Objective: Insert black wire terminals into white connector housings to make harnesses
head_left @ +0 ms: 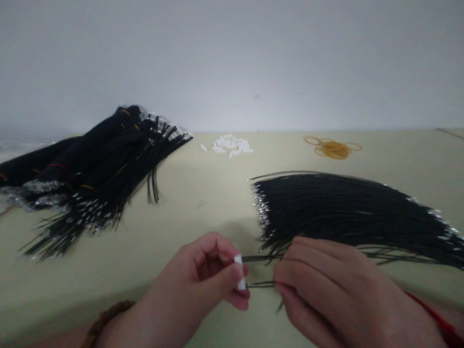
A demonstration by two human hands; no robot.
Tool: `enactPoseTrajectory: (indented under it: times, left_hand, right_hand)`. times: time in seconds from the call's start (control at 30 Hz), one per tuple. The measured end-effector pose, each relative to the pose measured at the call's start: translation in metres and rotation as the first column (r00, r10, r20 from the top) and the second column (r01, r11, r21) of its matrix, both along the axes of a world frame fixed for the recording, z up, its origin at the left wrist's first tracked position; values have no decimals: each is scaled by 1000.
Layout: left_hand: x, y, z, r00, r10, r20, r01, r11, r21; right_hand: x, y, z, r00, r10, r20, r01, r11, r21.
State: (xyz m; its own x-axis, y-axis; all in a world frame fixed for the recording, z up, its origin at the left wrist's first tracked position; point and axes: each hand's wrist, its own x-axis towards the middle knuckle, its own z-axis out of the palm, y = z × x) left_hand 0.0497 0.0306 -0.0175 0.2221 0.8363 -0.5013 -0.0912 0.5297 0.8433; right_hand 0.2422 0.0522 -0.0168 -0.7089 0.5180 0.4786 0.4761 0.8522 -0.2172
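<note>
My left hand (206,280) is closed in a pinch on a small white plastic connector (239,272) just above the pale green table (203,203). My right hand (326,285) is closed on a thin black wire (260,284) whose end meets the connector. A second black wire (259,258) runs from the connector's upper part toward the right. Right behind my right hand lies a wide fan of loose black wires (348,212) with bare metal tips facing left.
Bundled black wires (90,169) are heaped at the left, some tied with bands. A small pile of white connectors (232,145) lies at the back middle. Yellow rubber bands (332,148) lie at the back right. A white wall rises behind the table.
</note>
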Motion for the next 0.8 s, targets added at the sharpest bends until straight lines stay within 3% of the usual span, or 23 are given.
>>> enactPoseTrajectory:
  times: [0.23, 0.8]
  left_hand:
    - [0, -1, -1, 999, -15, 32, 15, 1000, 6]
    - [-1, -4, -3, 999, -23, 47, 22, 999, 30]
  right_hand:
    - [2, -11, -5, 1000, -1, 10, 2, 992, -130]
    - [-6, -13, -9, 999, -52, 12, 53, 990, -127]
